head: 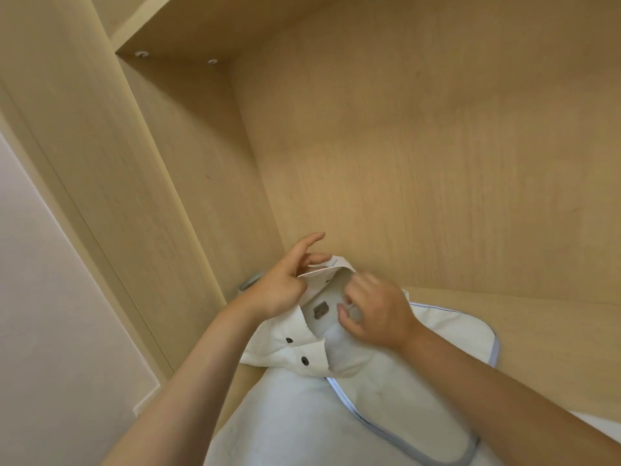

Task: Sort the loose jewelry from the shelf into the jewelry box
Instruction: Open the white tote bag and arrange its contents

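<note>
A white fabric jewelry box (285,351) with dark snap buttons lies on the wooden shelf (537,331), its top open. My left hand (282,287) pinches the raised flap (322,269) and holds it up, with the forefinger stretched out. My right hand (376,314) reaches into the opening with curled fingers, and a small grey item (353,314), blurred, sits between thumb and fingers. A small grey tag (321,310) shows on the inner lining. No other loose jewelry is visible.
Under the box lies a white cloth pad with pale blue trim (453,334) that runs toward me. A grey object (250,282) peeks out behind my left wrist. The cupboard's side panel (188,183) and back panel (420,163) close in the shelf.
</note>
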Demonstrator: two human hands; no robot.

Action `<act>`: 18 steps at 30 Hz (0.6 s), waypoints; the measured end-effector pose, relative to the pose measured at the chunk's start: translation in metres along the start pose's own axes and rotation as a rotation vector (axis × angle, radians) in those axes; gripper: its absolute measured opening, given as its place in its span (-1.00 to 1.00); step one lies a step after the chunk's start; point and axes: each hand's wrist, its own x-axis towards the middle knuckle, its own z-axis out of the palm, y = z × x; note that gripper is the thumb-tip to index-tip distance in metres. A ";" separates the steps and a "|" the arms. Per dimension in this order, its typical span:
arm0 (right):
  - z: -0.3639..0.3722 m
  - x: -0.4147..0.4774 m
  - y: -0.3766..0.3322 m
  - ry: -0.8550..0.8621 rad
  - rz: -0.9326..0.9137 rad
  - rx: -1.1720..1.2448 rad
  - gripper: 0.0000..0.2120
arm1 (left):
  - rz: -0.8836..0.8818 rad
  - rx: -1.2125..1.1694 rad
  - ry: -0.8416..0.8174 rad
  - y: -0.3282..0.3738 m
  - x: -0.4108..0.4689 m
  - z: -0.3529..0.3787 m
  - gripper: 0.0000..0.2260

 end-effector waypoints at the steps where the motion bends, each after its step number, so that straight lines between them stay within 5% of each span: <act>1: -0.009 0.001 0.003 0.057 0.078 -0.010 -0.83 | -0.029 -0.027 -0.021 -0.001 -0.001 0.004 -0.22; 5: -0.017 0.000 0.033 -0.226 0.249 -0.076 -0.49 | -0.159 -0.021 -0.176 0.000 -0.002 0.023 -0.70; 9: -0.012 -0.021 0.053 -0.568 0.112 -0.064 -0.64 | -0.083 0.388 -0.022 -0.012 0.006 0.029 -0.80; 13: -0.015 -0.030 0.052 -0.876 0.169 -0.093 -0.48 | -0.074 0.893 -0.111 -0.036 0.009 0.038 -0.46; 15: -0.012 -0.034 0.052 -0.923 0.226 -0.042 -0.46 | -0.143 0.949 -0.202 -0.049 0.007 0.046 -0.31; 18: -0.005 -0.044 0.050 -0.982 0.303 0.047 -0.44 | -0.120 1.018 -0.161 -0.068 0.003 0.055 -0.34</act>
